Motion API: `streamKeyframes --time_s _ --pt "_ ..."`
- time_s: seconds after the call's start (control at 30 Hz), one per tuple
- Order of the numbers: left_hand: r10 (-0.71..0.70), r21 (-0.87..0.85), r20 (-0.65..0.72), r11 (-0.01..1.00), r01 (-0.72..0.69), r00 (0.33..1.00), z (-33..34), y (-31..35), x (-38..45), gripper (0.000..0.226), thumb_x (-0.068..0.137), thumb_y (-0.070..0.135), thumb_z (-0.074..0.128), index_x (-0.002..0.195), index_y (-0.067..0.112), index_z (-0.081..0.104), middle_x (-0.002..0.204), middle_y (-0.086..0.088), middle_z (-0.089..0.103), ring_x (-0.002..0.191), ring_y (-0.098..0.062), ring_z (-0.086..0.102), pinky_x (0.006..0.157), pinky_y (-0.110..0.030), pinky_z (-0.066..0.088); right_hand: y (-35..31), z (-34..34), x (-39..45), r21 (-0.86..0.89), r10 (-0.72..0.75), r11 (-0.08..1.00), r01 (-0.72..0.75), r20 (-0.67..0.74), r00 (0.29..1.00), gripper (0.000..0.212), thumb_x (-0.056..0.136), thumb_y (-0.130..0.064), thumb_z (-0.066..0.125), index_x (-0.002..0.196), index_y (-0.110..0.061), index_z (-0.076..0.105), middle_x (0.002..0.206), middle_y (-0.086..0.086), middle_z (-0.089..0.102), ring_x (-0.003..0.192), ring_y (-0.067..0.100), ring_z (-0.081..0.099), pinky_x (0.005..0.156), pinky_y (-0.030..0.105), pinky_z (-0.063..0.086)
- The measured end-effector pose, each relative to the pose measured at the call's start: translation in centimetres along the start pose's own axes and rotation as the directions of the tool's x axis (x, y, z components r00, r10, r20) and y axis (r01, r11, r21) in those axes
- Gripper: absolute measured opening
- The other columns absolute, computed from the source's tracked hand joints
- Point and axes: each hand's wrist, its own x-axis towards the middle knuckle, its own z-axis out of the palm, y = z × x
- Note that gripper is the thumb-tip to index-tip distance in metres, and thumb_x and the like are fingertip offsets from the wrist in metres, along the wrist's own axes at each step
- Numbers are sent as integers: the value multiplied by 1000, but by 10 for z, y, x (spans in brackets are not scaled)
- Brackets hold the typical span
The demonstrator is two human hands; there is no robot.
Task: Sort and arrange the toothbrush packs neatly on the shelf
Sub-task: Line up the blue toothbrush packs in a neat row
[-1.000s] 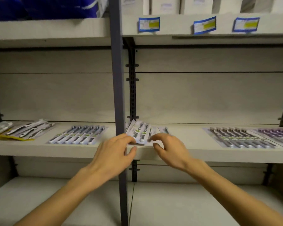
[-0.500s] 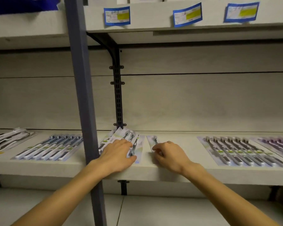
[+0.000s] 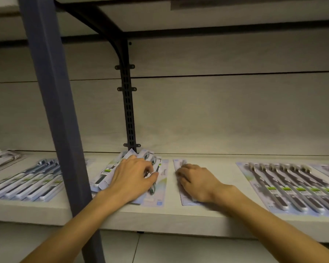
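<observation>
Left hand (image 3: 133,179) lay curled over a loose fan of packs (image 3: 160,179) near the shelf (image 3: 160,221) front edge, fingers pressing them down; right hand (image 3: 198,182) rested curled on a single pack (image 3: 179,164) just beside. Packs looked light, flat, slick and bendy; best slid flat or pinched by card edges.
</observation>
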Motion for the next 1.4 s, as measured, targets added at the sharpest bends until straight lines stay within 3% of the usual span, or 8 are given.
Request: streamKeyframes --time_s 0.23,0.37,0.47,0.63,0.77,1.07,1.17,1.4 --pt "10 -138 65 990 -1 998 26 35 7 21 95 43 56 106 30 69 106 10 61 105 -17 54 89 -35 44 22 -8 -24 -108 -10 994 1 -84 996 45 102 -45 27 114 -20 62 119 4 65 100 27 61 95 40 47" --pt "10 -283 128 959 27 992 26 48 17 24 98 41 51 101 30 72 98 13 67 91 -10 61 74 -32 49 29 -21 -37 -107 -47 994 29 -166 985 44 98 -45 31 115 -23 65 120 -1 66 109 23 60 101 41 44" --pt "0 -223 116 974 26 993 31 45 25 23 96 42 52 105 31 70 110 14 68 104 -13 60 83 -34 50 17 -32 -42 8 -73 997 77 -227 971 36 93 -42 46 114 -23 70 113 -1 70 103 25 61 89 38 50" --pt "-72 -222 236 967 126 969 43 31 26 37 96 52 47 124 32 61 125 14 62 115 -12 56 93 -36 48 -5 -32 -32 -3 -121 993 122 -116 986 39 83 -62 57 89 -26 70 89 -8 68 81 16 55 70 29 41" --pt "-88 -215 222 967 137 971 46 29 21 37 99 51 45 129 32 58 130 13 60 118 -12 53 91 -32 46 -1 -33 -20 29 -120 992 124 -103 987 44 82 -66 61 99 -28 74 93 -11 70 82 13 58 70 28 44" --pt "-130 -290 178 940 178 975 49 26 24 37 97 51 51 125 31 62 119 12 63 104 -11 58 86 -32 49 29 -64 -24 109 -40 993 42 -25 999 25 80 -38 70 97 -22 79 91 -5 76 80 13 68 80 34 56" --pt "-150 -305 112 936 178 982 47 25 24 32 95 47 56 121 30 65 120 12 64 105 -11 60 86 -32 50 46 -81 -22 187 -8 982 14 -32 999 16 82 -26 72 95 -22 80 87 -7 76 60 -2 64 72 25 55" --pt "-154 -283 44 946 160 987 41 28 24 26 93 41 61 116 31 65 130 12 60 114 -12 59 83 -27 43 90 -106 -6 121 87 990 -79 -56 995 17 83 -14 70 89 -29 77 74 -11 71 54 3 62 57 19 48"
